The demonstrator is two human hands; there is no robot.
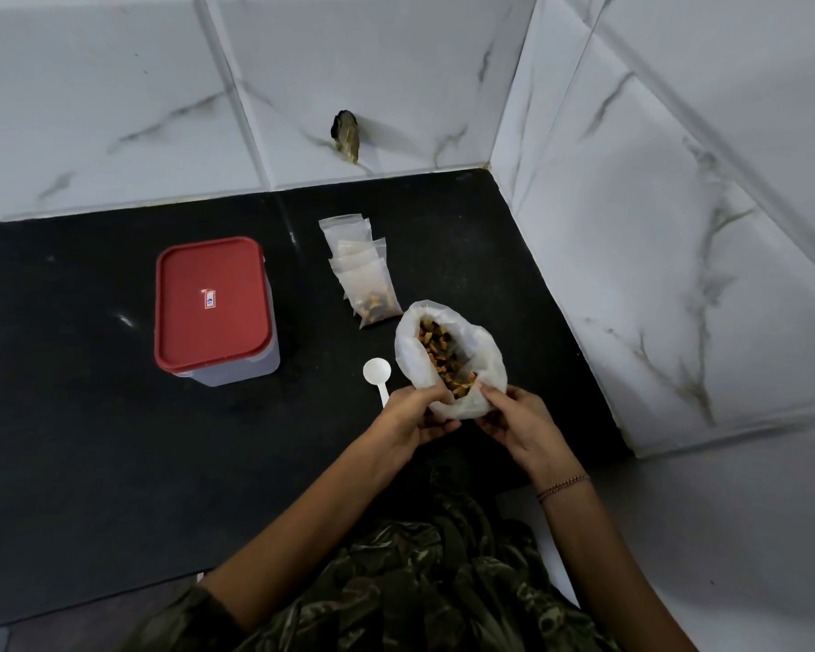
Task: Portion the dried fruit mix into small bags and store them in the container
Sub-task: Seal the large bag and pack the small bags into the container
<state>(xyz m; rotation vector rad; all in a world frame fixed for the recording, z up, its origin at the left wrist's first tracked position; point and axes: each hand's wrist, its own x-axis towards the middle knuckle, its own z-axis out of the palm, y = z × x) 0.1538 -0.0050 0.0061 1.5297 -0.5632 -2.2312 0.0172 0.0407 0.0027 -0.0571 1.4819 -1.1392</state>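
A large white plastic bag of dried fruit mix stands open on the black counter. My left hand grips its near left edge and my right hand grips its near right edge. A white plastic spoon lies just left of the bag, its handle running under my left hand. Behind the bag lies a row of small clear zip bags; the nearest small bag holds some fruit mix. A clear container with a shut red lid stands to the left.
The black counter ends at marble-look tiled walls behind and to the right, forming a corner. A dark stub sticks out of the back wall. My camouflage clothing fills the bottom of the view.
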